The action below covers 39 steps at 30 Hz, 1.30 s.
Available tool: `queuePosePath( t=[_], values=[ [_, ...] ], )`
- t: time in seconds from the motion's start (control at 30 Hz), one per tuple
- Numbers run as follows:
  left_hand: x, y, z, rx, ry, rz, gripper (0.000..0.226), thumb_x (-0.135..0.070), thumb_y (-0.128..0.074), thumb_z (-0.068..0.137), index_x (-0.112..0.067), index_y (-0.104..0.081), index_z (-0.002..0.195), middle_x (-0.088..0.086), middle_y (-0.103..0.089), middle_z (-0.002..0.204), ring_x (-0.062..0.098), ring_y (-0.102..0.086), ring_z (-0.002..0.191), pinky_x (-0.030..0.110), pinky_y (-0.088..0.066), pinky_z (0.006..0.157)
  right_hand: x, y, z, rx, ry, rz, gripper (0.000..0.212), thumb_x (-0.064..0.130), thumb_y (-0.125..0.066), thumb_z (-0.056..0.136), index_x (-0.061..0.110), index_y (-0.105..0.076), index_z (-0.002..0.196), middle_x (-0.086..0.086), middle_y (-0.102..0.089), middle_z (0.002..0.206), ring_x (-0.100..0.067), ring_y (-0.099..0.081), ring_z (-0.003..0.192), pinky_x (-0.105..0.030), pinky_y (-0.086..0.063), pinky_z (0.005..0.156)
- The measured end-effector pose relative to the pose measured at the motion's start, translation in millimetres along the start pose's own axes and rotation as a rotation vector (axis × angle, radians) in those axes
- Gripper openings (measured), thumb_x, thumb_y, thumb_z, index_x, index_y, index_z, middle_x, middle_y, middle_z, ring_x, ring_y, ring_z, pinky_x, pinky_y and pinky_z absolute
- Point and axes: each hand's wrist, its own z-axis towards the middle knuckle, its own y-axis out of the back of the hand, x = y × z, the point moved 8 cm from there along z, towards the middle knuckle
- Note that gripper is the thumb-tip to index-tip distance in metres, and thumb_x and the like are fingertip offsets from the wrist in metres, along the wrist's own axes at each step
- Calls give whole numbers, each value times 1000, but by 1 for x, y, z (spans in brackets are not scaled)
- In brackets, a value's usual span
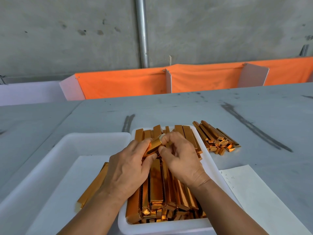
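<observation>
Grey table (169,109) under a concrete wall (67,39): strip (153,147) clasped between left hand (128,168) and right hand (181,160).

Held over the far half of the full tray (210,167), close to the table's near edge. Pinched at the near-left end by the left hand's curled fingers and thumb, at the far-right end by the right hand's thumb and forefinger. Lay slantwise, long axis from near left to far right, about equally close to both hands. Probably bound leftward next, over the neighbouring rims, into the left tray (67,141) beside the few strips (93,185) at its right side.
</observation>
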Motion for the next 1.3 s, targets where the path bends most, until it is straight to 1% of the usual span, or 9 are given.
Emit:
queuePosePath(
  t=[0.17,0.27,0.37,0.6,0.7,0.9,1.03,1.2,1.3],
  values=[
    [1,1,0,-7,0,-34,50,-51,-48,88,-22,-59,128,-8,-58,87,5,-49,66,10,-29,57,-1,3,1,-6,-24,111,26,6,-49,98,22,-63,82,10,-57,77,-6,-56,69,-16,-45,62],
    [0,1,0,-15,-7,-40,51,-54,-44,89,-25,-56,129,-13,-51,87,4,-45,68,8,-27,57,-4,6,1,-61,-58,176,27,10,-46,101,26,-65,90,11,-58,64,-2,-57,60,-17,-48,57],
    [0,-1,0,-4,-13,-47,52,-55,-43,89,-25,-56,130,-12,-55,88,5,-51,69,13,-35,58,-10,8,1,-105,-85,146,25,16,-48,101,33,-63,93,14,-60,59,-2,-57,54,-17,-48,53],
    [-2,1,-1,-8,-16,-52,49,-49,-50,87,-23,-59,127,-14,-50,83,4,-46,65,8,-29,55,-11,10,1,-121,-77,116,33,16,-56,99,49,-60,93,8,-64,74,-6,-60,60,-22,-53,55],
    [-3,1,-1,-5,-16,-51,49,-48,-51,87,-22,-60,127,-15,-48,83,3,-44,64,5,-24,55,-8,10,0,-111,-56,104,30,14,-55,99,43,-61,94,11,-65,77,-6,-59,60,-30,-56,56],
    [-1,-2,-1,8,-13,-49,49,-48,-51,87,-23,-59,128,-11,-55,84,4,-46,64,9,-31,54,-10,8,0,-74,-96,124,34,11,-53,100,42,-63,90,18,-64,72,-5,-60,61,-24,-55,57],
    [1,-3,-2,8,1,-61,55,-54,-44,87,-25,-56,133,-14,-48,87,5,-47,68,7,-27,58,-12,7,-1,-76,-131,134,35,11,-54,99,41,-66,86,10,-66,71,-21,-62,62,-35,-56,58],
    [1,-4,-2,13,-3,-61,56,-55,-43,88,-25,-54,135,-15,-46,88,5,-48,69,10,-33,59,-8,6,1,-49,-103,175,29,12,-55,99,39,-63,93,16,-67,79,-6,-63,60,-19,-53,57],
    [2,-4,-3,23,0,-64,56,-55,-44,89,-26,-53,136,-10,-56,92,5,-48,72,14,-37,62,-11,6,1,-48,-119,191,28,13,-56,98,38,-66,93,15,-67,70,-4,-62,58,-21,-54,58]
  ],
)
